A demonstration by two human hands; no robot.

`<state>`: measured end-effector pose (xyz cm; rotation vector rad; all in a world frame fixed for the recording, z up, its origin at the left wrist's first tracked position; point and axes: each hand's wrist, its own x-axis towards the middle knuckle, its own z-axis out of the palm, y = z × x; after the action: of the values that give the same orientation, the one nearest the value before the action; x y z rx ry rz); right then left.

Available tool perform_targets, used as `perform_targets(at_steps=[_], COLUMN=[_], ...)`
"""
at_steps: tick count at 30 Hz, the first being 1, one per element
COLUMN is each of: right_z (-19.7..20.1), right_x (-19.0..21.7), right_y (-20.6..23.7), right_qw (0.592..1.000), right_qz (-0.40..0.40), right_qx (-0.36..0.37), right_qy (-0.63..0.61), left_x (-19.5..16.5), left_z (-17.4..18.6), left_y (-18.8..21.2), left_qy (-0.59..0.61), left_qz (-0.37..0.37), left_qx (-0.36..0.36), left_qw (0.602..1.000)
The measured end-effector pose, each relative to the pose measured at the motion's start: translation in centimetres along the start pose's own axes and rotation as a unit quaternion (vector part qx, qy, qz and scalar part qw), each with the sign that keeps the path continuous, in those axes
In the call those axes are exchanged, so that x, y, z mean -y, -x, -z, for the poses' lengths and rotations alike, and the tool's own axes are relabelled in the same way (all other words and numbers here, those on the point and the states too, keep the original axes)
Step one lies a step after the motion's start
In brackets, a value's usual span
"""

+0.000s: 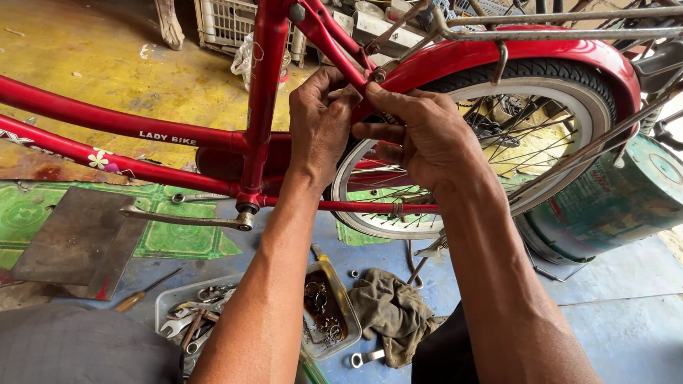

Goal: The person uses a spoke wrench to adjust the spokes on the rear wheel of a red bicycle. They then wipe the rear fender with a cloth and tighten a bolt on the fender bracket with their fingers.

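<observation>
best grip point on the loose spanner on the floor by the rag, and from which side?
Take the spanner by its bare shank, coming straight down from above. It lies flat on the blue floor, ring end to the left, and its right end seems tucked under the rag, so pinch near the ring end. Both hands are up at the red frame.

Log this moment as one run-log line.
left hand: fingers on red seat stay | right hand: fingers at same spot, by rear fender | rear wheel mounted | tray of wrenches and rag below
</observation>
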<state>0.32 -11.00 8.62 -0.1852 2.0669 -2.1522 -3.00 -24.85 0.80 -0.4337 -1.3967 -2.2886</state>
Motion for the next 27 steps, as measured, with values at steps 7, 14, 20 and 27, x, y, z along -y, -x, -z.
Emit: perform_targets(at_steps=[7, 14, 20, 27], right_z=[-0.3, -0.3, 0.6, 1.3], right_x=[-0.6, -1.8, -1.5, -1.3], right_y=[-0.5, -0.2, 0.1, -0.3], right_qw=[0.998, 0.997, 0.998, 0.998], right_qz=[0.015, 0.059, 0.054, 0.043], right_qx=[-0.033, -0.027, -0.003, -0.02], right_qy=[0.043, 0.04, 0.029, 0.045], left_x=[0.0, -1.0, -1.7, -1.8], left_z=[0.0, -0.5, -1.2, -1.5], left_y=[-0.1, 0.0, 0.2, 0.3], left_qy=[-0.025, -0.06, -0.014, -0.03], left_qz=[-0.016, 0.023, 0.048, 0.076], left_qx=[-0.009, -0.036, -0.027, -0.023], left_qw=[1.0, 0.997, 0.998, 0.996])
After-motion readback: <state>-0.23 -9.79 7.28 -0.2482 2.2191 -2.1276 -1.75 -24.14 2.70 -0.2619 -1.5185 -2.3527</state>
